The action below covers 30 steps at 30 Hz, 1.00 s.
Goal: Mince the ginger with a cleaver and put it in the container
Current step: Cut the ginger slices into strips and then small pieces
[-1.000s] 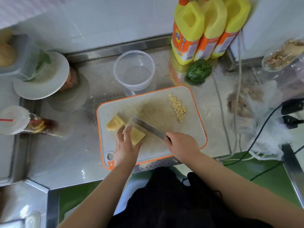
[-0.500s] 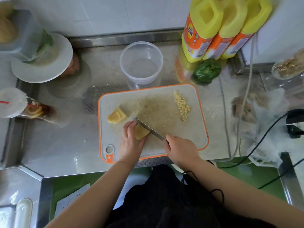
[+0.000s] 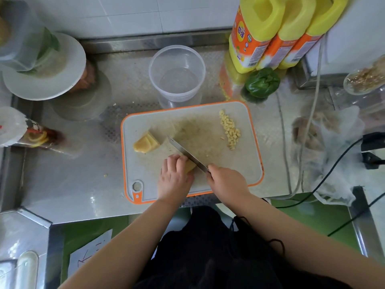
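Note:
On the orange-rimmed cutting board (image 3: 248, 163) my left hand (image 3: 174, 178) holds down a slab of ginger (image 3: 190, 166) with curled fingers. My right hand (image 3: 226, 181) grips the handle of the cleaver (image 3: 183, 152), whose blade stands on edge against the ginger slab, right beside my left fingertips. A second ginger chunk (image 3: 145, 142) lies at the board's left. A small pile of diced ginger (image 3: 230, 130) sits at the board's right back. The clear plastic container (image 3: 177, 74) stands empty just behind the board.
Three yellow oil bottles (image 3: 270, 32) and a green pepper (image 3: 261, 83) stand at the back right. Lidded jars (image 3: 41, 65) and a drink cup (image 3: 27, 132) are on the left. Cables and plastic bags (image 3: 333, 147) lie on the right of the steel counter.
The cleaver blade has tipped from lying nearly flat to standing on edge against the ginger slab. My left hand has curled its fingers in over the slab. The camera has shifted.

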### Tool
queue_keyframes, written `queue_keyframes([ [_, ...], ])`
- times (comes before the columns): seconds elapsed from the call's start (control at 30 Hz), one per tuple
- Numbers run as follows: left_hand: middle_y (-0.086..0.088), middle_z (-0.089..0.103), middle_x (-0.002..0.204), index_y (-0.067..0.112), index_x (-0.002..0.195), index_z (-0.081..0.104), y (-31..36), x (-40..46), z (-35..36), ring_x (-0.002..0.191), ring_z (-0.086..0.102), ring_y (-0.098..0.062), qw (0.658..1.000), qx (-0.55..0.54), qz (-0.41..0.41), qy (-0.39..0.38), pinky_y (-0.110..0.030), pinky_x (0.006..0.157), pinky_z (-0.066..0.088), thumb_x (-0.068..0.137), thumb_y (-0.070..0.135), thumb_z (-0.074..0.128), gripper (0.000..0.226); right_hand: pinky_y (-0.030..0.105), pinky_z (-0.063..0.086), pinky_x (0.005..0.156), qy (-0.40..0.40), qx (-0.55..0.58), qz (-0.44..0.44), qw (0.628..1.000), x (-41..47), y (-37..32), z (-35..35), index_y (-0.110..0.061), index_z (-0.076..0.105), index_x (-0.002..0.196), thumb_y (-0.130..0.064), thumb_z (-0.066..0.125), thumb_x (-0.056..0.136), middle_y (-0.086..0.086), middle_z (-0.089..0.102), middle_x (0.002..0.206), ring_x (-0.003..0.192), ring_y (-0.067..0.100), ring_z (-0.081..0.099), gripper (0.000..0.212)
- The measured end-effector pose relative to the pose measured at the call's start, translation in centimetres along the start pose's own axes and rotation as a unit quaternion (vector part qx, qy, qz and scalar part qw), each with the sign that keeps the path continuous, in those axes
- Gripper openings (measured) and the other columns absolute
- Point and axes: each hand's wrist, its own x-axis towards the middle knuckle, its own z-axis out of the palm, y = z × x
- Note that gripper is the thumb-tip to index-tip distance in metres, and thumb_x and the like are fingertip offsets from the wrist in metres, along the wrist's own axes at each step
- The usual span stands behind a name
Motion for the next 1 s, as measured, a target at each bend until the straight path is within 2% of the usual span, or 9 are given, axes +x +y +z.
queue_keyframes([
  [0.1,-0.013,0.057,0.099,0.011,0.103,0.050,-0.6,-0.1,0.0,0.083,0.058,-0.033,0.997,0.056,0.045,0.009,-0.039,0.071,0.052,0.061,0.015,0.081,0.053,0.033,0.023,0.050,-0.004,0.007,0.006,1.000,0.2,0.1,0.0,-0.016,0.035,0.084,-0.021,0.037,0.099,-0.004,0.032,0.059,0.063,0.026,0.042,0.016],
  [0.2,-0.013,0.060,0.097,0.011,0.100,0.049,-0.5,0.0,0.0,0.081,0.059,-0.033,0.997,0.070,0.038,0.009,-0.039,0.071,0.051,0.061,0.017,0.080,0.050,0.033,0.017,0.046,0.008,0.022,0.002,1.000,-0.2,-0.2,0.4,-0.015,0.034,0.081,-0.021,0.038,0.099,-0.004,0.030,0.058,0.061,0.026,0.039,0.019],
  [0.3,-0.010,0.059,0.094,0.011,0.100,0.048,-0.5,-0.2,0.0,0.085,0.057,-0.032,0.997,0.065,0.035,0.010,-0.038,0.077,0.048,0.069,0.023,0.079,0.046,0.032,0.024,0.048,0.011,0.037,0.032,0.999,0.0,-0.1,0.4,-0.014,0.043,0.086,-0.023,0.041,0.098,-0.002,0.041,0.061,0.061,0.026,0.044,0.016],
  [0.43,-0.008,0.058,0.098,0.009,0.097,0.060,-0.9,0.0,-0.9,0.097,0.052,-0.030,0.998,0.037,0.053,0.009,-0.039,0.088,0.046,0.085,0.039,0.068,0.033,0.029,0.030,0.051,0.032,0.030,0.038,0.998,0.0,0.1,-0.1,-0.014,0.054,0.096,-0.029,0.041,0.099,-0.001,0.050,0.065,0.060,0.024,0.048,0.020],
  [0.53,-0.006,0.060,0.090,0.007,0.086,0.063,-0.9,0.5,-1.1,0.088,0.054,-0.026,0.996,-0.024,0.084,0.020,-0.038,0.076,0.050,0.091,0.018,0.060,0.012,0.029,0.031,0.051,0.070,-0.002,0.010,0.998,-0.6,-0.2,-0.4,-0.015,0.059,0.103,-0.029,0.039,0.100,0.002,0.060,0.070,0.062,0.028,0.056,0.024],
  [0.67,-0.004,0.062,0.086,0.007,0.081,0.066,-1.2,1.0,-0.7,0.082,0.057,-0.024,0.998,-0.030,0.061,0.000,-0.036,0.064,0.052,0.091,0.016,0.055,0.017,0.032,0.040,0.055,0.048,-0.035,-0.002,0.998,-1.1,-0.9,-0.4,-0.016,0.056,0.108,-0.023,0.036,0.100,0.002,0.064,0.081,0.071,0.027,0.063,0.023],
  [0.77,-0.003,0.065,0.089,0.008,0.083,0.069,-1.8,0.9,-0.5,0.085,0.061,-0.026,0.997,-0.049,0.061,-0.011,-0.037,0.065,0.054,0.088,0.012,0.063,0.009,0.029,0.033,0.050,0.030,-0.048,0.010,0.998,-1.1,-1.2,-0.3,-0.015,0.055,0.107,-0.018,0.039,0.099,0.003,0.064,0.081,0.071,0.027,0.063,0.018],
  [0.87,-0.003,0.066,0.091,0.007,0.086,0.070,-1.8,0.8,-0.4,0.086,0.063,-0.026,0.996,-0.063,0.056,-0.009,-0.037,0.067,0.055,0.088,0.014,0.064,0.010,0.027,0.017,0.042,0.004,-0.061,0.021,0.998,-1.1,-1.4,-0.3,-0.014,0.053,0.103,-0.013,0.042,0.097,0.002,0.062,0.079,0.065,0.026,0.056,0.012],
  [1.0,-0.003,0.067,0.092,0.006,0.087,0.071,-1.9,0.8,-0.3,0.086,0.064,-0.026,0.996,-0.069,0.060,-0.006,-0.038,0.068,0.055,0.089,0.015,0.064,0.011,0.026,0.014,0.043,-0.017,-0.069,0.040,0.997,-0.9,-1.4,-0.1,-0.013,0.050,0.101,-0.008,0.043,0.096,-0.004,0.037,0.062,0.062,0.024,0.045,0.010],
])
